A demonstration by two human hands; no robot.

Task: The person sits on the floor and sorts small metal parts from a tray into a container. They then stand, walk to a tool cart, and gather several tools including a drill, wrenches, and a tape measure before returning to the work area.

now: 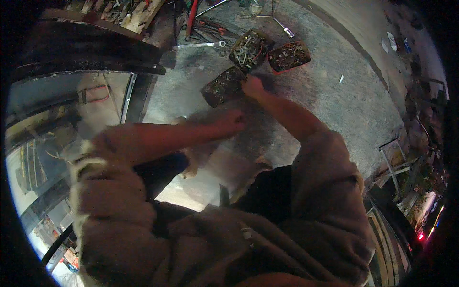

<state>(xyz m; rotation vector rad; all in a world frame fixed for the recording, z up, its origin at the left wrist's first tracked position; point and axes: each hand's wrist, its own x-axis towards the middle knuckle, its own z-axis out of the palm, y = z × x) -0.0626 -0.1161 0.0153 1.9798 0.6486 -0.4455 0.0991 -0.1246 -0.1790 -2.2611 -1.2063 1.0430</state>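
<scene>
My right hand (253, 85) is at the right end of a dark open bin (223, 88), fingers curled at its rim. Small loose pieces lie inside that bin, too dim to name. Closer to me, my left hand (233, 122) hovers with curled fingers; blur and shadow hide whether anything is in it. Behind the dark bin stands a second bin (250, 50) heaped with bolts and other small metal hardware. To its right sits a reddish-rimmed bin (289, 57) of small parts.
A combination wrench (200, 45) lies on the concrete floor (344, 107) behind the bins. Beyond it are red-handled tools (211, 28) and a socket wrench (285, 29). A dark-framed glass panel (104, 93) stands at left, and a metal frame (392, 165) at right.
</scene>
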